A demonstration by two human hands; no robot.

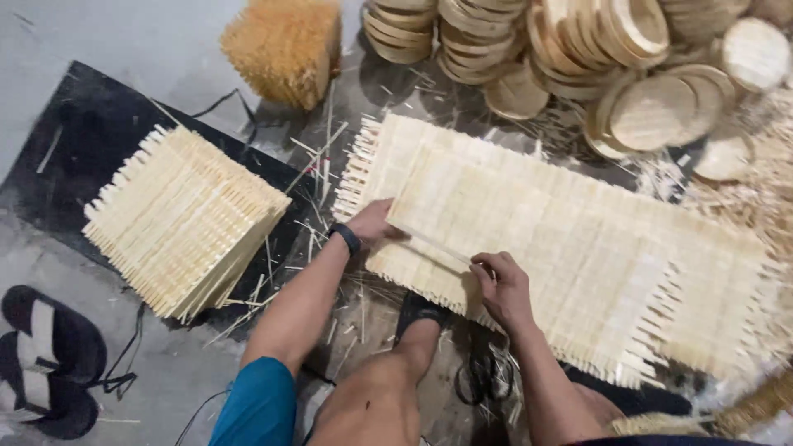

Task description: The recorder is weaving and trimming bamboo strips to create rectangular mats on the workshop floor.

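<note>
Both our hands work at the near edge of a long woven bamboo mat [578,248] spread across the floor ahead of us. Our left hand [373,223], a dark band at its wrist, lies on the mat's left near corner with fingers curled over one end of a thin bamboo strip [434,244]. Our right hand [502,285] pinches the strip's other end between thumb and fingertips, so the strip runs slantwise between the two hands, lying on the mat's surface. To our left, well apart from the hands, a stack of smaller woven bamboo squares [186,219] rests on a black sheet [74,140]. Beyond the mat stand piles of round bamboo trays [578,41], nested in one another, and a bundle of cut sticks [285,45] stands upright. Dark sandals [49,359] lie at lower left.
</note>
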